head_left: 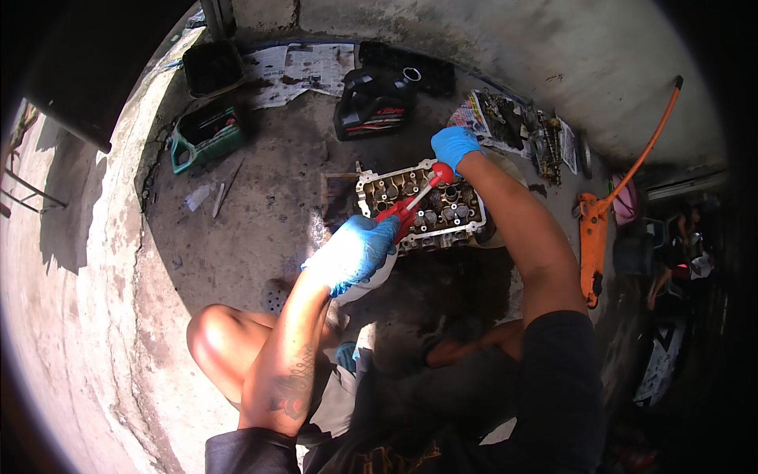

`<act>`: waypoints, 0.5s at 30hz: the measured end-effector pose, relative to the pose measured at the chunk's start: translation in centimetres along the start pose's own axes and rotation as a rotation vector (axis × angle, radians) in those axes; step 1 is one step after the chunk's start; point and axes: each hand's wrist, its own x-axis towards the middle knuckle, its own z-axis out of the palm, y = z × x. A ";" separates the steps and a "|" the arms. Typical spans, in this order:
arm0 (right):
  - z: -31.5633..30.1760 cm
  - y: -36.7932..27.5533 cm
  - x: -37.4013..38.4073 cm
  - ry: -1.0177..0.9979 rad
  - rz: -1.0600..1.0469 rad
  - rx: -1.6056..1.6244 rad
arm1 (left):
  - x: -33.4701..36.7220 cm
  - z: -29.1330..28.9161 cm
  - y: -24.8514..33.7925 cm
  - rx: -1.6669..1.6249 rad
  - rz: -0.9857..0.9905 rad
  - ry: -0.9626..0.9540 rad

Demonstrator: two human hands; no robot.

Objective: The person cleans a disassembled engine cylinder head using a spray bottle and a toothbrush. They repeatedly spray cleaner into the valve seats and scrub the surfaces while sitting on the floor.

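My left hand [359, 251], in a blue glove, is wrapped around the red head of a sprayer [401, 215]. Below that hand shows part of its white bottle [371, 286]. A pale rod runs from the red head toward the upper right and ends in a red knob [443, 172]. My right hand [455, 147], also gloved in blue, is closed right beside the knob; its fingers are turned away, so its hold is hidden. Beneath the rod lies a metal engine cylinder head [382, 182], its open, oil-stained side facing up.
Beyond the cylinder head stands a black plastic jug [371, 110]. Newspaper [320, 67], a green cut-open container [185, 154] and a black bin [213, 69] sit farther left. Greasy engine parts [545, 150] lie at right, near an orange floor jack [592, 229]. A wall [537, 55] closes the back.
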 end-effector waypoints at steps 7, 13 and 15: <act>-0.7 -0.5 -0.9 -0.067 0.038 0.071 | 0.5 -0.3 -0.2 0.046 0.075 0.048; -0.4 -0.1 -0.4 0.014 0.043 0.048 | 0.0 -0.5 0.3 0.019 -0.103 -0.040; -0.2 -0.6 -1.0 0.085 0.098 0.066 | -0.1 -0.6 0.3 0.005 -0.100 -0.057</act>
